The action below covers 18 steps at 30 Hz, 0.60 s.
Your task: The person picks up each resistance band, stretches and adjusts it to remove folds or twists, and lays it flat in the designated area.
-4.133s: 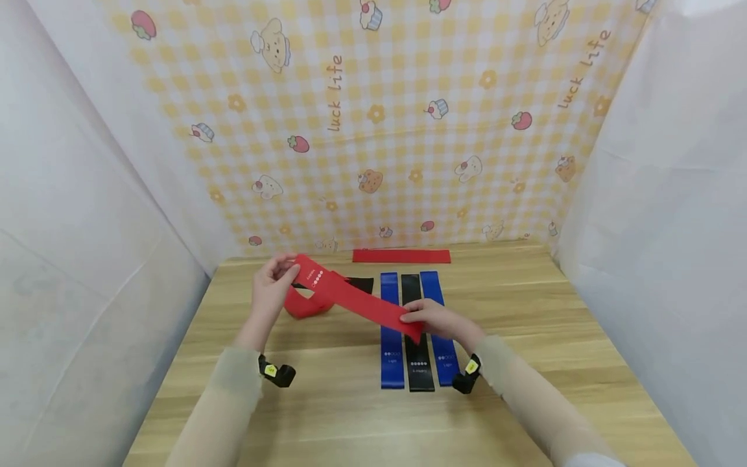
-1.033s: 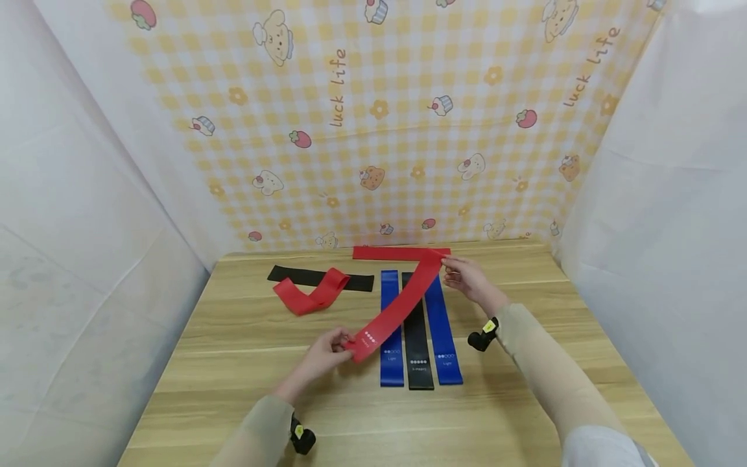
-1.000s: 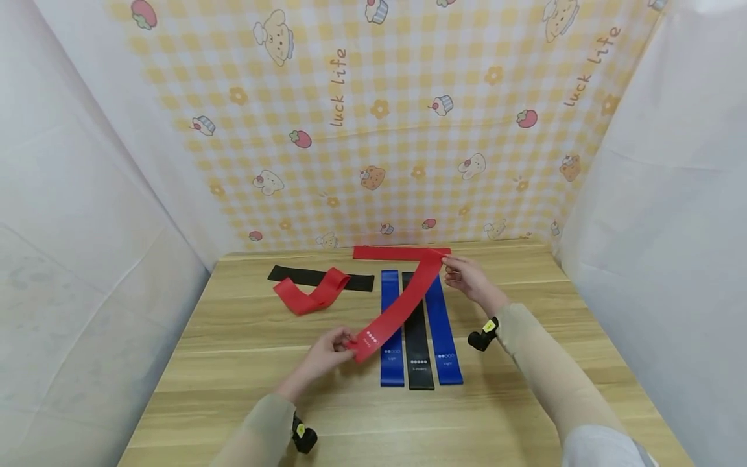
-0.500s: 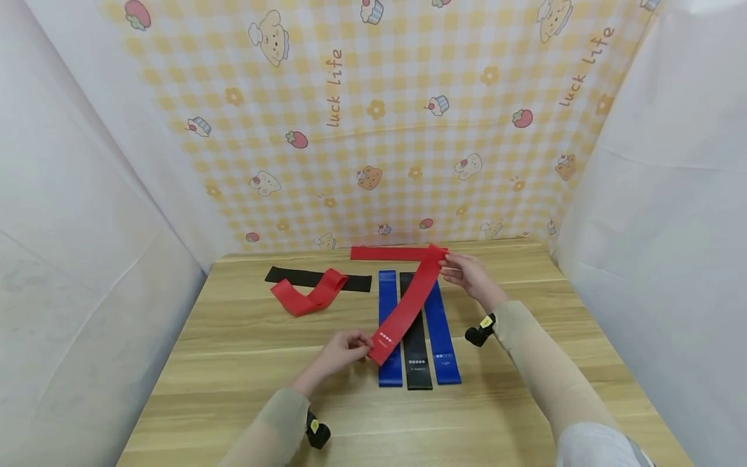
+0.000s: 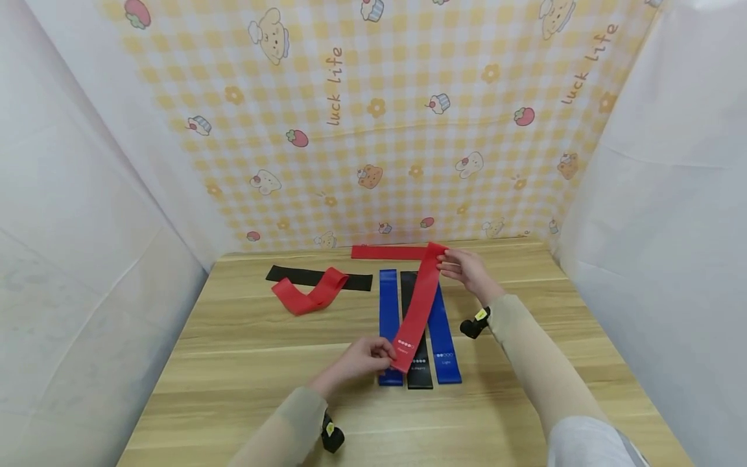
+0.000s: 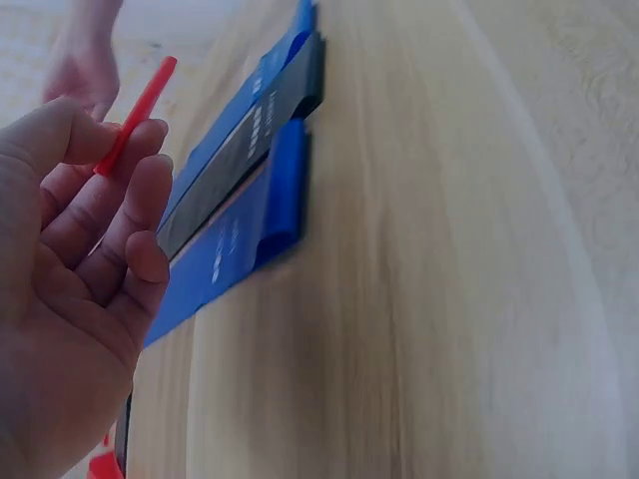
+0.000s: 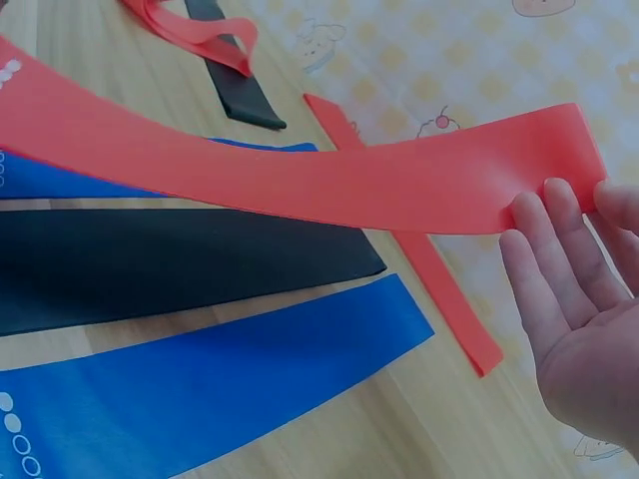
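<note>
A red resistance band (image 5: 417, 311) with white dots and lettering stretches slantwise between both hands, above the row of bands. My left hand (image 5: 367, 358) pinches its near end between thumb and fingers; the left wrist view shows that end edge-on. At the far end, my right hand (image 5: 469, 271) pinches the band by its edge. Below it lie a blue band (image 5: 389, 298), a black band (image 5: 421, 373) and a second blue band (image 5: 446, 350), side by side lengthwise. The held band covers part of the black one. In the right wrist view it sags between the hands.
Another red band (image 5: 385, 252) lies crosswise at the table's back edge. To the left, a bent red band (image 5: 303, 303) overlaps a black band (image 5: 294, 276). A checked cloth (image 5: 373, 136) hangs behind the wooden table (image 5: 233, 363), with white sheets at both sides.
The red band was lifted from the left, over the blue and black bands. Lately my left hand has carried its near end rightward, so the band slants less; my right hand has barely moved.
</note>
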{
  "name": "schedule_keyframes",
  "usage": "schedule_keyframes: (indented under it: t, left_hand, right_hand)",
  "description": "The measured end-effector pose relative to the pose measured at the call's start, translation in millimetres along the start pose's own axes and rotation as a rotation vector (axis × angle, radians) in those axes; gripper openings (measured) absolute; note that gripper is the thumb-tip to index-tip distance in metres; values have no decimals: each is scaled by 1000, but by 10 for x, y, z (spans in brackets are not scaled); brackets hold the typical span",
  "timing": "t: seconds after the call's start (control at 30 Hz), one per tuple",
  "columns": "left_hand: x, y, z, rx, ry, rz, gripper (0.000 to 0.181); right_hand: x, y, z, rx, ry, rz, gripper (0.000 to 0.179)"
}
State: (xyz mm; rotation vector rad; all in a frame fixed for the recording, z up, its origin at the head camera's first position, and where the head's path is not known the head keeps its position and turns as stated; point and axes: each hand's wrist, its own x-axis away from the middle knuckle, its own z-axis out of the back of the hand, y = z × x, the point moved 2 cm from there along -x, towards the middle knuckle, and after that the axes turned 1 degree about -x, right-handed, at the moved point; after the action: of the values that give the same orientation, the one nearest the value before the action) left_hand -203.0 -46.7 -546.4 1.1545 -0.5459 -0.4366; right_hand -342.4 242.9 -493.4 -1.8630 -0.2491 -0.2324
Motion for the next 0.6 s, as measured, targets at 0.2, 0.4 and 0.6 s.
schedule_keyframes:
  t: [0.2,0.4,0.6]
  left_hand:
    - [-84,86,-190,-1,-64,-35,8]
    - [-159,174,-402,16,-129,-86,13]
    - [-231,271,-588,46,-183,-80,11]
  right_hand:
    - [-17,-25,14,13,29,-18,33]
    - [-20,-37,69,58,29,-20,44]
    - [-23,-77,126,110,26,-6,46]
